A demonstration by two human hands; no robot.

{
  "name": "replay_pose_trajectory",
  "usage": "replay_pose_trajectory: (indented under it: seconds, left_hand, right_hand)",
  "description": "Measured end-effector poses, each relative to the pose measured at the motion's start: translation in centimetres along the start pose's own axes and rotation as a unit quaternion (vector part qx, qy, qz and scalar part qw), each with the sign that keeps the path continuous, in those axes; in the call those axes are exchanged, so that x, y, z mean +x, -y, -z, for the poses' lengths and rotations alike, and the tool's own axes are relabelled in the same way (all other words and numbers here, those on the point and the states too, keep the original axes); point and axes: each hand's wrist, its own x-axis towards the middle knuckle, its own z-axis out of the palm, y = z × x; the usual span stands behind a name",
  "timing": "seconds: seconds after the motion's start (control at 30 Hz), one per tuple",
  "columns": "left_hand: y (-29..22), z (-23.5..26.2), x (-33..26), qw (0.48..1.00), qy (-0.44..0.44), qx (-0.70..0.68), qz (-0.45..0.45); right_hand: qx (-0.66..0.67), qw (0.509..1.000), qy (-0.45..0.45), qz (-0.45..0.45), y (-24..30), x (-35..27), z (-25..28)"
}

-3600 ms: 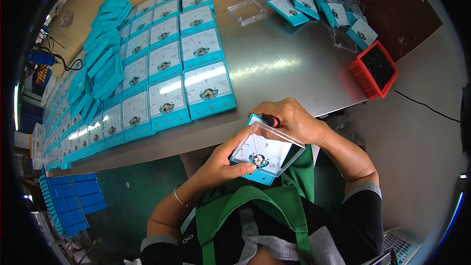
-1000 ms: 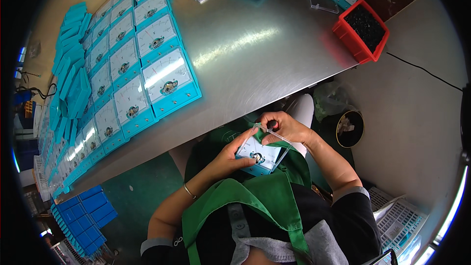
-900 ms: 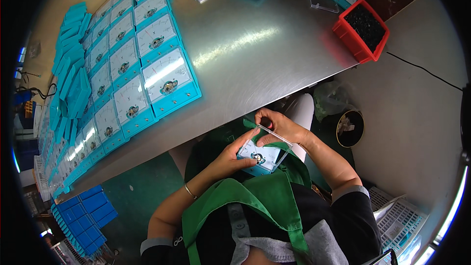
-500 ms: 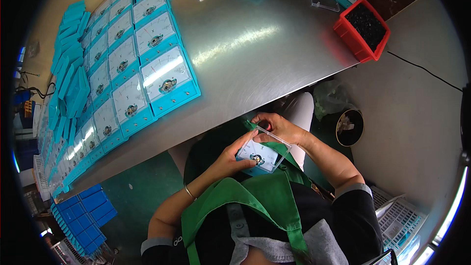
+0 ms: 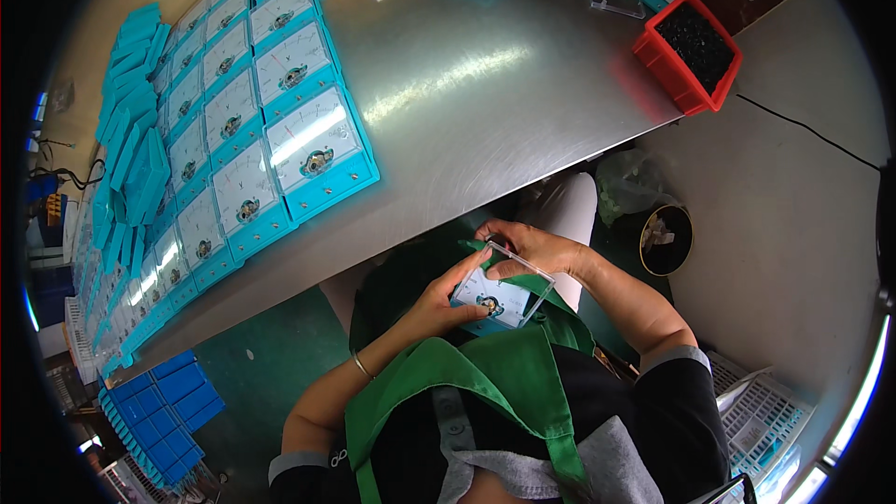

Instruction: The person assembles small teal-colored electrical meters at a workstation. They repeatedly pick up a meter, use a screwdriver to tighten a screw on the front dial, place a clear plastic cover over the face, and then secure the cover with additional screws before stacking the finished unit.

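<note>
Glossy steel table [image 5: 485, 84] (bright glare streak), dark green floor [image 5: 280, 345] beneath.

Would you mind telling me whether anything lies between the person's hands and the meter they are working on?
Nothing visible does: the left hand and right hand both already grip the turquoise panel meter directly, above the lap.

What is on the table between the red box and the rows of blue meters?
Nothing: between the red box and the blue meters, the head view shows only bare shiny metal table.
</note>
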Motion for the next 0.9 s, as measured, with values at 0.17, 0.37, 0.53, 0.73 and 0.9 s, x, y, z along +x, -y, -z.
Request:
replay_pose_trajectory:
  seconds: [0.17, 0.37, 0.53, 0.73, 0.9]
  left_hand:
    - [-0.4, 0.1, 0.0, 1.000, 0.001, 0.011, 0.004]
    - [0.0, 0.0, -0.2, 1.000, -0.005, -0.005, 0.009]
    - [0.1, 0.2, -0.1, 1.000, -0.004, -0.001, 0.010]
    - [0.2, 0.3, -0.1, 1.000, -0.005, 0.017, 0.008]
    - [-0.3, 0.1, -0.4, 1.000, -0.004, -0.003, -0.002]
  right_hand:
    - [-0.031, 0.998, 0.017, -0.054, 1.2, 0.0, 0.1]
    - [0.011, 0.999, -0.003, -0.030, 1.2, -0.3, -0.3]
    - [-0.039, 0.999, -0.006, -0.010, 0.9, -0.2, -0.2]
    - [-0.053, 0.990, -0.121, -0.048, 0.0, -0.1, -0.7]
    - [-0.075, 0.936, -0.340, -0.044, -0.9, -2.4, 2.2]
